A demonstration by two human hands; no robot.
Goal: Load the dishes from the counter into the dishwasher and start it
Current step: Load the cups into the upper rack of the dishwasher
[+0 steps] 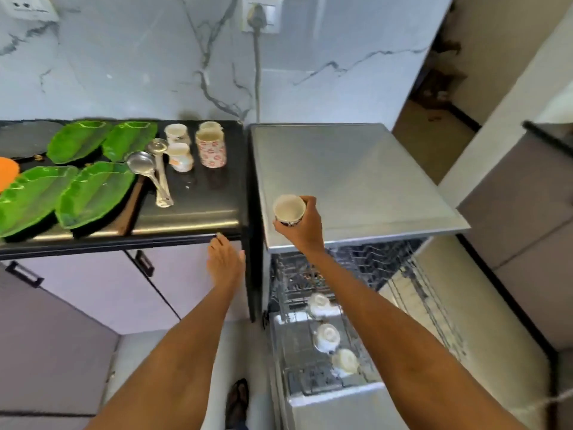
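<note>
My right hand (305, 226) grips a small white cup (289, 209), mouth up, above the front edge of the steel dishwasher top (350, 178). Below it the dishwasher's upper rack (313, 346) is pulled out and holds three upturned white cups (327, 336). My left hand (225, 262) hangs with straight fingers just under the black counter's edge (186, 218) and holds nothing. On the counter lie several green leaf-shaped plates (93, 193), two steel ladles (155, 172), two small white cups (179, 156) and two flowered mugs (210, 147).
An orange item (6, 172) shows at the counter's left edge. Lilac cabinet doors with black handles (144, 263) sit below the counter. A plugged-in wall socket (260, 13) is on the marble wall. My sandalled foot (237, 401) stands left of the open dishwasher door.
</note>
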